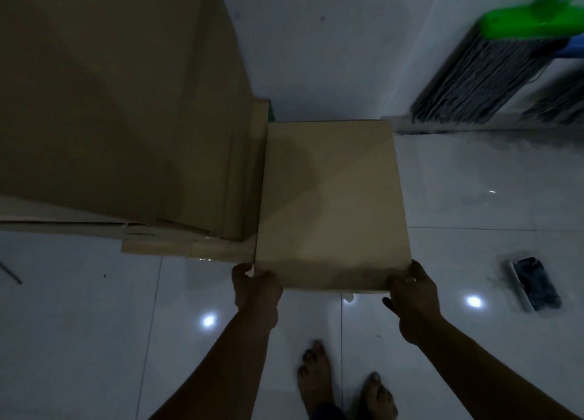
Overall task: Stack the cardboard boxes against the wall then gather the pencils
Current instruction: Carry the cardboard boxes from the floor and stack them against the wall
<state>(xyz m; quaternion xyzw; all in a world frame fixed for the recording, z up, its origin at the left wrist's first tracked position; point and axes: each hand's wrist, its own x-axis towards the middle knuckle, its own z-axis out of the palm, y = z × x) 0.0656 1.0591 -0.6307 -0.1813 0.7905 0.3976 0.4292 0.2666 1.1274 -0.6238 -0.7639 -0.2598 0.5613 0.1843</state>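
Fingers [241, 269] of the left hand [256, 291] curled round the near left corner of a flat tan cardboard box [331, 204]; the right hand [412, 296] gripped its near right corner. Its far edge reached the white wall [316, 56], its left side just beside a taller stack of brown cardboard boxes [126, 103].

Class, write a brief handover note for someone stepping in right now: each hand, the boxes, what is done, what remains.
Left hand grips the cardboard box at its near left corner; right hand grips its near right corner.
The box's far edge meets the wall, right beside the tall cardboard stack.
Done: box brought to the wall; whether it is fully set down, cannot tell.
Left: release it, then gather the pencils. None clearly shows, only a thin dark stick at the left edge of the floor.
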